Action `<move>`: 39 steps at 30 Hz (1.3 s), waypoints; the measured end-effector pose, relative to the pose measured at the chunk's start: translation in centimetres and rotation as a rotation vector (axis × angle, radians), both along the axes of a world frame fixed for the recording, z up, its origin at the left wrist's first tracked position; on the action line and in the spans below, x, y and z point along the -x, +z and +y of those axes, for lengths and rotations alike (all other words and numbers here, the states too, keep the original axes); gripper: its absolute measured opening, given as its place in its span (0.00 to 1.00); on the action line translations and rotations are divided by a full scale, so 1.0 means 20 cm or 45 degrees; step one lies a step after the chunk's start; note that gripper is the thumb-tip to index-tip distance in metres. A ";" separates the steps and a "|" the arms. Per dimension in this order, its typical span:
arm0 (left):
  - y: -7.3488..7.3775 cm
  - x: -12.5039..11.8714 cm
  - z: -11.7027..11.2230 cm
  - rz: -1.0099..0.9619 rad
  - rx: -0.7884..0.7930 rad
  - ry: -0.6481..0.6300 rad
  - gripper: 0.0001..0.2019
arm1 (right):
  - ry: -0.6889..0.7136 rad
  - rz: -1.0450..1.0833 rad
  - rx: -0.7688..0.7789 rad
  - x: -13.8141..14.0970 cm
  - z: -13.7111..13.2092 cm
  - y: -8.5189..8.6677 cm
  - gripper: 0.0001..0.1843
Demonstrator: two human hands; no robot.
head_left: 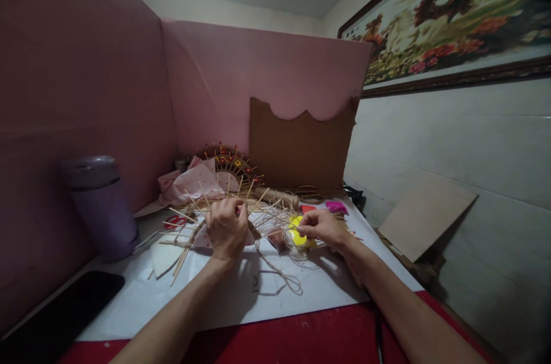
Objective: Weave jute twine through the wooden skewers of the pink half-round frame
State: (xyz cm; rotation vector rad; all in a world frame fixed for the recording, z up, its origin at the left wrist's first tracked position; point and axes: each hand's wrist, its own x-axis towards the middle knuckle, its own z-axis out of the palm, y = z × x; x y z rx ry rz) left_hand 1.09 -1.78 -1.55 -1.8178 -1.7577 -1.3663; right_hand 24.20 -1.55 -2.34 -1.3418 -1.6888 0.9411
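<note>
My left hand (227, 230) is closed on a half-round frame (253, 230) with thin wooden sticks (207, 201) fanning outward from it. Some sticks reach past the knuckles, and the fingers cover the middle of the frame. To the right, my right hand (325, 228) pinches a thin strand of twine, thumb against forefinger, above a yellow packet (297, 232). Loose twine (289, 282) trails over the white sheet between and below the hands. A small brown packet (276, 239) lies between them.
Behind stand a finished-looking stick fan (232, 158), pink dotted cloth (196, 182), a twine roll (278, 198) and a cardboard sheet (299, 148). Red scissors (174, 222), a purple tumbler (100, 209) and a black phone (64, 309) are left. A magenta packet (336, 207) lies right.
</note>
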 end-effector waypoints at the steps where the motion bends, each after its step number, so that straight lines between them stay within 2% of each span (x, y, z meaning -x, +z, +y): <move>1: -0.01 0.00 0.00 0.002 -0.004 -0.002 0.08 | 0.005 -0.006 0.002 0.00 0.00 0.00 0.12; 13: -0.01 0.00 -0.01 0.041 0.031 -0.022 0.11 | 0.137 -0.062 0.030 0.00 -0.01 -0.01 0.10; 24: -0.01 0.00 -0.01 0.042 0.025 -0.033 0.12 | 0.101 -0.142 -0.035 0.00 -0.02 0.01 0.07; 32: -0.02 -0.01 0.00 0.040 -0.006 -0.033 0.12 | 0.150 -0.208 -0.033 0.02 -0.02 -0.03 0.06; 39: -0.02 -0.01 0.01 0.032 -0.031 -0.017 0.12 | 0.080 -0.274 -0.020 0.02 -0.01 -0.05 0.08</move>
